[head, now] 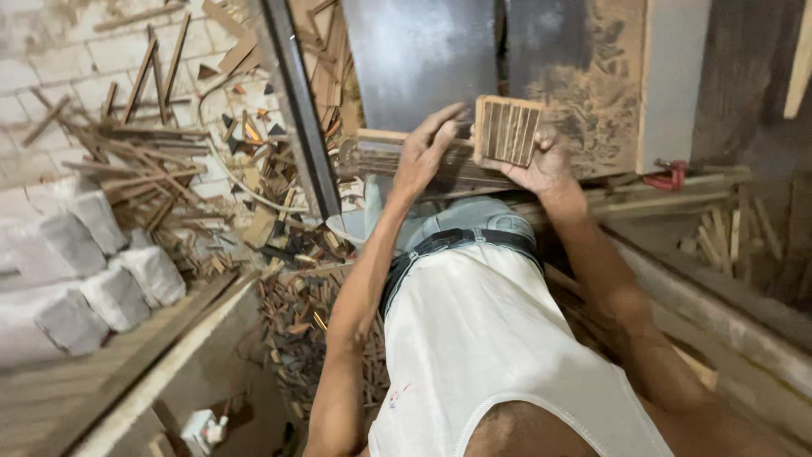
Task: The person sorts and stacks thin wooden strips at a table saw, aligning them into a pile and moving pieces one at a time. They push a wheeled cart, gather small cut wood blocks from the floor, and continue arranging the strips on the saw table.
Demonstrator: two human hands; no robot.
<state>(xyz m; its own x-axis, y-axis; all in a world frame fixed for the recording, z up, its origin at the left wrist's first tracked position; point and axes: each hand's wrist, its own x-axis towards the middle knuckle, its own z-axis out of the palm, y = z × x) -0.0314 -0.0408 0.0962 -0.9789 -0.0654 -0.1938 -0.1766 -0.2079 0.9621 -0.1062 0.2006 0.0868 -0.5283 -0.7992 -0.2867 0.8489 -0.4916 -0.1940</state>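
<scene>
My right hand [545, 165] holds up a small bundle of thin wooden slats [507, 129], its striped end grain facing me. My left hand [427, 148] rests with fingers spread on a long stack of wooden strips [381, 152] that lies across the sawdust-covered machine table [592, 93]. The bundle sits just right of my left fingertips. My white sleeveless shirt [499, 338] and belt fill the lower middle.
A dark metal post [296, 101] rises left of the hands. Wood offcuts and sticks [161, 161] litter the floor at left, beside grey concrete blocks [76, 271]. A wooden bench edge [152, 372] runs lower left. A red clamp [668, 176] and more slats [727, 233] lie right.
</scene>
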